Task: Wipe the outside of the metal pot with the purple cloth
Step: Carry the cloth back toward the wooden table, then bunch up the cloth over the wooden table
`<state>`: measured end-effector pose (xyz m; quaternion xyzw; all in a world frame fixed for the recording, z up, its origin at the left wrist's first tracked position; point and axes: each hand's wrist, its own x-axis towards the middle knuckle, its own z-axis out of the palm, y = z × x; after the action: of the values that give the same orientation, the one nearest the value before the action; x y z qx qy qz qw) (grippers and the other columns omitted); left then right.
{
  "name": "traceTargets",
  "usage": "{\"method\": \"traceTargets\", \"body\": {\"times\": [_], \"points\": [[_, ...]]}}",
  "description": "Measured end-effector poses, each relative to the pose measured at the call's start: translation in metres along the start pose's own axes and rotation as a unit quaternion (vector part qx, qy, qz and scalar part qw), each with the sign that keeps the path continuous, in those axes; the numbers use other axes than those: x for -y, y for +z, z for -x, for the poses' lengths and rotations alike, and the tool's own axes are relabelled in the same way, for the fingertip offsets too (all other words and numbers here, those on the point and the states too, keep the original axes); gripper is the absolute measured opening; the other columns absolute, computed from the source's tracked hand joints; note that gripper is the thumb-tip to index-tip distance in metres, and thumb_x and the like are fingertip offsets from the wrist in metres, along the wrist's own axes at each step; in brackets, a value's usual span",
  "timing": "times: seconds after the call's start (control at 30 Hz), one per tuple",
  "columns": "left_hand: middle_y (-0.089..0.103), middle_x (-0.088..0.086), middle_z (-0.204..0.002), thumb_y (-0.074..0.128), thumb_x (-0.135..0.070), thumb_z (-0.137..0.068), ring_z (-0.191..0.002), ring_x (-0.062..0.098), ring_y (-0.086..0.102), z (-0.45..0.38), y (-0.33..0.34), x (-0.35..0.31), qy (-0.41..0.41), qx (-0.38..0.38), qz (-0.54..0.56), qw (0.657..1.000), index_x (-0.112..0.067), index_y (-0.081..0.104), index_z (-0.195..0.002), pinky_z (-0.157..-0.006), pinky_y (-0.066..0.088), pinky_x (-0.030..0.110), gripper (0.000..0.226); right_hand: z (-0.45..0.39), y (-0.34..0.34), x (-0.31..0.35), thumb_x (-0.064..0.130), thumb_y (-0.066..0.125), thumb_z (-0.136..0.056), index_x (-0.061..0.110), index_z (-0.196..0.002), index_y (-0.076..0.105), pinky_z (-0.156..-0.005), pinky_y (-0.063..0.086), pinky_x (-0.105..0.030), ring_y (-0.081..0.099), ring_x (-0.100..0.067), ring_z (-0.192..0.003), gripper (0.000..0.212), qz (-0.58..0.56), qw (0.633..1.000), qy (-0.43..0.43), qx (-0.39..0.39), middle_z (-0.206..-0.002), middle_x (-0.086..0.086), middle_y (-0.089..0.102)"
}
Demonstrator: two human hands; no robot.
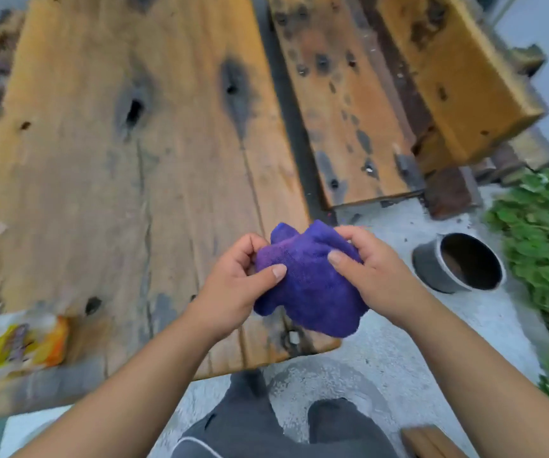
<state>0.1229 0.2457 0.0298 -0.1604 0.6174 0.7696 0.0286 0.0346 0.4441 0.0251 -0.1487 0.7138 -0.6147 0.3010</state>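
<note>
A crumpled purple cloth (309, 279) is held up over the near right corner of the wooden table. My left hand (236, 282) pinches its left side and my right hand (368, 269) grips its right side. The metal pot (431, 266) stands upright on the concrete ground to the right of my hands, its dark inside facing up. Neither hand touches the pot.
The worn wooden table (117, 160) fills the left and centre. A wooden bench (349, 110) runs along its right. A yellow and white snack packet (18, 342) lies at the table's near left edge. Green plants (544, 242) grow right of the pot. My legs stand below.
</note>
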Motion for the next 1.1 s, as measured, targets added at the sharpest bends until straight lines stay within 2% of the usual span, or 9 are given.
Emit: {"method": "traceTargets", "body": {"times": [0.17,0.37,0.5,0.67,0.77,0.87,0.93,1.03,1.1], "points": [[0.064,0.0,-0.076,0.073,-0.02,-0.074,-0.07,0.015,0.056,0.022,-0.108,0.008,-0.03,-0.062,0.079,0.995,-0.028,0.061,-0.078,-0.064,0.05,0.025,0.015,-0.065,0.095,-0.018,0.014,0.074,-0.071,0.011,-0.108,0.067,-0.077,0.051,-0.031,0.065,-0.016,-0.087,0.037,-0.037,0.955,0.153,0.25,-0.1,-0.008,0.072],[0.074,0.006,-0.108,0.062,-0.007,-0.087,-0.089,0.022,0.072,0.012,-0.185,0.037,-0.134,-0.117,0.167,0.97,-0.018,0.056,-0.123,-0.073,0.059,0.036,0.039,-0.106,0.158,-0.046,0.015,0.074,-0.073,0.023,-0.11,0.061,-0.075,0.053,-0.033,0.068,-0.015,-0.087,0.041,-0.075,0.977,0.157,0.125,-0.095,0.0,0.074],[0.071,0.007,-0.111,0.056,-0.007,-0.099,-0.094,0.02,0.069,-0.019,-0.204,0.06,-0.17,-0.13,-0.002,0.977,-0.029,0.064,-0.115,-0.08,0.055,0.031,0.028,-0.13,0.159,-0.059,0.035,0.069,-0.077,0.057,-0.118,0.051,-0.091,0.051,-0.038,0.062,-0.018,-0.111,0.05,0.036,0.984,0.14,0.101,-0.123,0.006,0.063],[0.067,0.015,-0.111,0.064,0.004,-0.091,-0.093,0.023,0.065,-0.084,-0.201,0.078,-0.23,-0.115,-0.022,0.966,-0.014,0.062,-0.111,-0.086,0.056,0.038,0.026,-0.177,0.144,-0.078,0.014,0.06,-0.093,0.029,-0.121,0.056,-0.098,0.047,-0.032,0.059,-0.016,-0.109,0.032,0.115,0.976,0.162,0.087,-0.119,0.002,0.062],[0.065,0.013,-0.111,0.074,0.003,-0.082,-0.097,0.025,0.063,-0.117,-0.198,0.086,-0.256,-0.057,-0.119,0.958,-0.012,0.059,-0.118,-0.089,0.055,0.041,0.042,-0.207,0.124,-0.087,0.02,0.077,-0.08,0.022,-0.133,0.047,-0.092,0.048,-0.031,0.057,-0.015,-0.106,0.061,0.197,0.94,0.204,0.191,-0.119,0.002,0.057],[0.065,0.003,-0.092,0.074,-0.013,-0.083,-0.088,0.022,0.061,-0.144,-0.202,0.094,-0.2,-0.002,-0.386,0.901,-0.014,0.066,-0.106,-0.069,0.042,0.024,0.024,-0.239,0.114,-0.097,0.022,0.078,-0.074,0.023,-0.105,0.06,-0.07,0.043,-0.025,0.058,-0.017,-0.089,0.036,0.384,0.887,0.122,0.225,-0.095,0.003,0.06],[0.063,0.002,-0.083,0.07,-0.018,-0.087,-0.082,0.024,0.06,-0.158,-0.207,0.097,-0.168,-0.023,-0.427,0.888,-0.015,0.066,-0.092,-0.058,0.035,0.024,0.007,-0.256,0.112,-0.102,0.024,0.075,-0.077,0.019,-0.079,0.061,-0.057,0.036,-0.023,0.058,-0.021,-0.078,0.015,0.399,0.891,0.11,0.188,-0.077,0.0,0.059],[0.06,0.011,-0.102,0.064,-0.026,-0.092,-0.098,0.029,0.058,-0.177,-0.216,0.103,-0.158,-0.044,-0.487,0.858,-0.012,0.069,-0.101,-0.076,0.045,0.029,0.017,-0.275,0.108,-0.106,0.038,0.072,-0.079,0.023,-0.071,0.059,-0.056,0.036,-0.028,0.057,-0.022,-0.076,0.021,0.427,0.884,0.128,0.14,-0.076,-0.002,0.057],[0.052,0.014,-0.121,0.061,-0.031,-0.093,-0.115,0.032,0.051,-0.19,-0.223,0.107,-0.161,-0.062,-0.55,0.817,-0.016,0.064,-0.119,-0.096,0.044,0.037,0.03,-0.284,0.109,-0.111,0.045,0.067,-0.081,0.024,-0.095,0.062,-0.072,0.042,-0.031,0.055,-0.024,-0.097,0.026,0.496,0.855,0.128,0.086,-0.104,-0.005,0.056]]}}
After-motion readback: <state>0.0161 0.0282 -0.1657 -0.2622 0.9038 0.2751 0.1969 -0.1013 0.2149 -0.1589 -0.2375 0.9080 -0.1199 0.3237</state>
